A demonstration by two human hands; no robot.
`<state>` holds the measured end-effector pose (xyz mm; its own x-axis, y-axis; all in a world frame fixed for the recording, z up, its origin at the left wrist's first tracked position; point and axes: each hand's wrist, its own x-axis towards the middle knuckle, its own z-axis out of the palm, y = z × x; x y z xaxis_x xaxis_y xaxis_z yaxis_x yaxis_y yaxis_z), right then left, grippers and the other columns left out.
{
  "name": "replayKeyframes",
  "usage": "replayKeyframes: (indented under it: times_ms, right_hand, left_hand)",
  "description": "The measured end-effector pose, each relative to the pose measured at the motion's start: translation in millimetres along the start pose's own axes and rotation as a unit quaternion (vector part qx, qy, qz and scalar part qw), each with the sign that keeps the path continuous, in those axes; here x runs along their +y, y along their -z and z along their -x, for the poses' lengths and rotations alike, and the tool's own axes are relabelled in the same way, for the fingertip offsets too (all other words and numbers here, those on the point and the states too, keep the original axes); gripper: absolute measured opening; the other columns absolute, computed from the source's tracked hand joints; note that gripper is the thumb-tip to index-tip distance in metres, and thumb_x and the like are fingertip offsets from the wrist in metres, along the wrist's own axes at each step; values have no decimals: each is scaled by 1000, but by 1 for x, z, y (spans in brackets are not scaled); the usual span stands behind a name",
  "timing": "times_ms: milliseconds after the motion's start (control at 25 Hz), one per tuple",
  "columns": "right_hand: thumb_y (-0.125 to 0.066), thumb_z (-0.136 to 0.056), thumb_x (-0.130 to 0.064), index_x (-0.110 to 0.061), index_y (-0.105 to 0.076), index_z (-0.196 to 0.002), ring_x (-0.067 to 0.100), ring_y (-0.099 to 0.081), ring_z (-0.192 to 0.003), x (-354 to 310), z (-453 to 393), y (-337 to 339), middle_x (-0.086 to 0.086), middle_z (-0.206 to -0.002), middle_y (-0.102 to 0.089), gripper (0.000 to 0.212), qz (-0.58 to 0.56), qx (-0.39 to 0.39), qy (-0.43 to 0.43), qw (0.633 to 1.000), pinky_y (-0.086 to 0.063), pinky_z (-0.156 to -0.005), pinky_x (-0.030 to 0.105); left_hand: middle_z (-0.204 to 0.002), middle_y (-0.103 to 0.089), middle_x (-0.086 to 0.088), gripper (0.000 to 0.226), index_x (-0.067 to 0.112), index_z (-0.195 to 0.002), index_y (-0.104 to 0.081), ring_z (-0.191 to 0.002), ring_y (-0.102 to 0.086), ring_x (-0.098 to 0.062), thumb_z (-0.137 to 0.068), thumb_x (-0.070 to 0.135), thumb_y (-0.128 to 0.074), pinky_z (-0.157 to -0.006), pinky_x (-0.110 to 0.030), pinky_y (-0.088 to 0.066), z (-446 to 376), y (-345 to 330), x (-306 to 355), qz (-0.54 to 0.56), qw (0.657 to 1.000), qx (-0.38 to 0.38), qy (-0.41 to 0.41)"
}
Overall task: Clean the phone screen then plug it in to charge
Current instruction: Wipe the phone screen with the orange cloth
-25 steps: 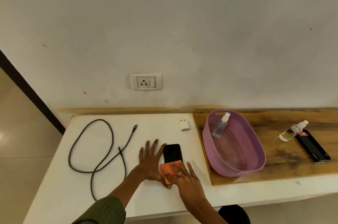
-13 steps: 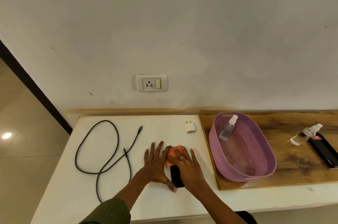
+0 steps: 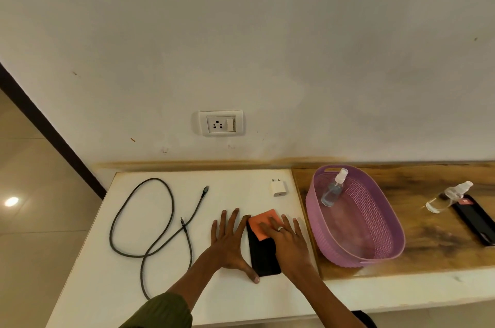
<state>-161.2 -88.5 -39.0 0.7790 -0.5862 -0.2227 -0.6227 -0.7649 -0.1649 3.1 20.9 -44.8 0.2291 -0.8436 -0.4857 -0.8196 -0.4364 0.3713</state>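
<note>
Since a second ago, the orange cloth has been carried from the near end of the phone to its far end, so that the lower part of the dark screen is now uncovered.

In the head view, the phone is seen lying flat on the white bench, lengthwise away from the person, between the two hands. The right hand is laid palm down over the cloth, its grip opened out flat with the fingers stretched and nothing clasped; the cloth is pressed against the upper part of the screen under the fingertips. A ring is worn on one finger. The left hand is spread flat on the bench just beside the phone's left edge, its grip likewise fully open, with the thumb laid along the phone's near left corner and touching it. A green sleeve is seen at the bottom edge.

A dark charging cable is looped on the bench well to the left of the hands, both ends free. A white charger plug rests near the wall, beyond the phone. A wall socket is mounted above the bench. To the right, on a wooden surface, a purple basket holds a spray bottle; further right, a second spray bottle lies against another dark phone.
</note>
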Motion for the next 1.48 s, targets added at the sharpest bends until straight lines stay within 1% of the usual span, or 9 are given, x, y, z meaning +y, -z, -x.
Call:
replayKeyframes:
  times_ms: [120, 320, 520, 720, 920, 1080, 1160, 1280, 1480]
  right_hand:
    - [-41, -98, -43, -38, -4, -152, 27, 10, -148, 4, -3, -7, -10, -157, 13, 65, -73, 21, -68, 995, 5, -119, 41]
    - [-52, -96, -32, -21, -17, -152, 23, -17, -147, -25, -2, -15, -2, -161, -15, 66, -158, 8, -71, 985, -21, -118, 31]
    - [-53, -89, -3, -21, -29, -150, 20, -14, -148, -35, 7, -11, 0, -159, -21, 68, -187, 59, 26, 980, -13, -120, 31]
    - [-57, -94, -25, -25, -6, -152, 27, -3, -149, -24, 12, -12, -7, -157, 9, 78, -87, -8, 64, 994, -9, -117, 30]
    - [-58, -93, -36, -30, 0, -152, 28, -6, -149, -16, 10, 1, -3, -162, -1, 83, -28, -38, 23, 999, -23, -116, 36]
    - [-29, -98, -50, -30, -16, -151, 24, -18, -147, -9, 11, 0, -2, -159, -17, 58, -145, 20, -21, 989, -18, -117, 31]
    - [-31, -102, -26, -30, -29, -148, 24, -14, -147, -13, 12, -1, 3, -159, -22, 47, -179, 63, -18, 982, -10, -118, 32]
    - [-41, -91, 4, -24, -28, -150, 24, -9, -148, -24, 18, -5, 6, -160, -18, 67, -187, 76, -3, 979, -8, -119, 36]
    - [-49, -98, -22, -30, -1, -151, 26, 6, -149, -30, 30, -15, -3, -161, 7, 72, -100, -36, 27, 994, -9, -119, 34]
  left_hand:
    - [-147, 50, 1, 164, 37, -143, 34, -130, 52, -31, -17, 96, -52, -112, -60, 23, 1, 1, 0, 1, 1000, 2, -5]
    - [-147, 50, 0, 165, 34, -145, 33, -130, 51, -31, -15, 98, -48, -112, -60, 24, 0, 1, -1, -7, 1000, -3, 2]
    - [-148, 49, -1, 170, 30, -147, 31, -130, 50, -31, -9, 101, -37, -112, -57, 24, 0, 1, 0, -6, 1000, -8, 4]
    - [-150, 47, 0, 170, 32, -148, 28, -132, 48, -31, -9, 99, -42, -113, -56, 23, 1, 2, 2, -2, 1000, -5, 8]
    - [-149, 47, 0, 169, 34, -147, 29, -132, 48, -32, -9, 100, -41, -113, -58, 22, 1, 2, 2, -8, 1000, -6, 5]
    - [-150, 47, 1, 166, 37, -145, 30, -133, 48, -31, -10, 99, -45, -114, -60, 20, 0, 1, 1, 1, 1000, 0, 3]
    - [-150, 47, 1, 166, 38, -145, 31, -133, 48, -31, -10, 99, -45, -114, -60, 19, 0, 0, 0, 1, 1000, 2, 2]
    - [-151, 46, 1, 166, 38, -145, 30, -133, 47, -32, -10, 100, -44, -114, -59, 20, -1, -1, 0, 3, 1000, 7, 1]
    - [-152, 43, 1, 165, 39, -146, 27, -134, 46, -31, -10, 100, -43, -114, -57, 21, -1, -1, -1, 13, 1000, 11, 1]
